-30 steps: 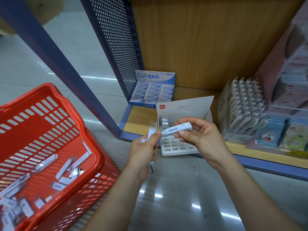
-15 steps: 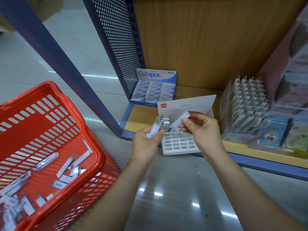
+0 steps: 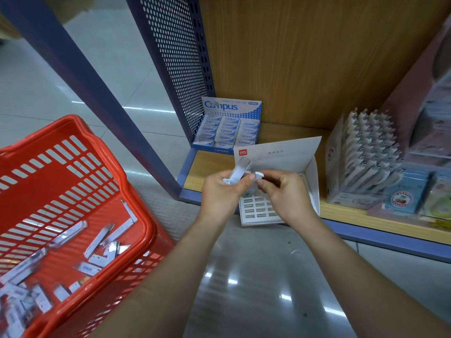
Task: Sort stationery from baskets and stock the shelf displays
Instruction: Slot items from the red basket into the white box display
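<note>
— What's the left hand (image 3: 224, 193) doing?

— Its fingers are curled round a white strip (image 3: 241, 170), which stands up past the thumb. There is print on the strip near the thumb, too blurred to read.

— And the right hand (image 3: 286, 195)?

— Thumb and forefinger pinch a small white piece (image 3: 259, 175). The fingertips of the two hands nearly meet. Whether strip and piece are joined, I cannot tell.

— What lies behind the hands?

— An open white display box (image 3: 288, 154) at the front edge of the wooden shelf (image 3: 207, 168), its base jutting over that edge. The raised flap has a red "deli" logo (image 3: 242, 152) in its left corner. There is grey lettering beside it that I can't make out. Below the hands the box floor shows a grid of slots (image 3: 256, 208).

— Further back?

— At the shelf's back left corner, against the perforated blue panel (image 3: 178, 57), stands a blue and white carton (image 3: 231, 107) marked "Campus". It holds rows of small packs bearing the same word.

— To the right?

— A tiered stand of grey pens (image 3: 366, 157), then a blue card with a round cherry label (image 3: 402, 200), wording unreadable.

— And the basket?

— The red basket (image 3: 146, 230) sits on the floor, left of the arms. Many loose white packs (image 3: 97, 242) are scattered across its bottom.
</note>
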{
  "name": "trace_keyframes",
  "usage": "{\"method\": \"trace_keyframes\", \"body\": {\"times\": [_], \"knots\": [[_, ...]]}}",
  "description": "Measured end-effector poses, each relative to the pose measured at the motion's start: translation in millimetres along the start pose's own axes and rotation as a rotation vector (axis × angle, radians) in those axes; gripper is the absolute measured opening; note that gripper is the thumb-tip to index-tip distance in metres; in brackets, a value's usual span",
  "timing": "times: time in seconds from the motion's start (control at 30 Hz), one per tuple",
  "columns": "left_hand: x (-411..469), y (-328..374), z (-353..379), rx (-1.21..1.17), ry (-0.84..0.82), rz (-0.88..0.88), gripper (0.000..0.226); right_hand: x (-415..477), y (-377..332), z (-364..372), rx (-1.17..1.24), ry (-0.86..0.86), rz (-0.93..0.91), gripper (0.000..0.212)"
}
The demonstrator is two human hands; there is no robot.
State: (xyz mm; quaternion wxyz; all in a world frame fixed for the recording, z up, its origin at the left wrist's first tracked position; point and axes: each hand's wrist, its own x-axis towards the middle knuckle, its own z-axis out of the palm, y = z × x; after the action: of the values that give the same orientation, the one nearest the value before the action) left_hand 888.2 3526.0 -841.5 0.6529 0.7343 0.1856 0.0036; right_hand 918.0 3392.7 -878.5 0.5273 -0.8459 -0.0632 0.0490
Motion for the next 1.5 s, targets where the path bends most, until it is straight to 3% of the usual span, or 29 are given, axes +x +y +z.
{"method": "trace_keyframes", "body": {"times": [0.13,0.37,0.6,0.77,0.87,1.03,1.33,1.5], "knots": [[4.6,-4.8,2.5,-0.014,0.012,-0.044,0.016,-1.4,-0.6,0.2,-0.141,-0.013,-0.057,0.024],[7.8,-2.5,1.0,-0.024,0.000,-0.119,0.008,2.6,-5.1,-3.0,-0.156,-0.042,-0.078,0.023],[9.6,2.1,-6.8,-0.037,0.003,-0.248,0.019,1.2,-8.3,-0.2,-0.165,-0.011,-0.107,0.016],[10.0,-5.2,-12.3,0.023,-0.027,-0.283,0.018,1.3,-5.5,1.2,-0.303,-0.077,-0.162,0.015],[9.9,-5.4,-9.7,0.002,-0.042,-0.237,0.013,0.9,-5.3,3.1,-0.208,-0.053,-0.054,0.015],[9.9,-11.7,-13.7,0.056,-0.001,-0.246,0.021,-0.9,-4.8,1.1,0.411,-0.098,0.308,0.018],[3.7,-11.6,-9.2,0.012,0.016,-0.266,0.024,2.8,-10.5,14.2,0.523,-0.061,0.492,0.021],[-12.5,-16.6,-15.4,-0.359,-0.048,-0.452,0.034,-5.7,-15.5,8.3,0.385,0.051,0.432,0.024]]}}
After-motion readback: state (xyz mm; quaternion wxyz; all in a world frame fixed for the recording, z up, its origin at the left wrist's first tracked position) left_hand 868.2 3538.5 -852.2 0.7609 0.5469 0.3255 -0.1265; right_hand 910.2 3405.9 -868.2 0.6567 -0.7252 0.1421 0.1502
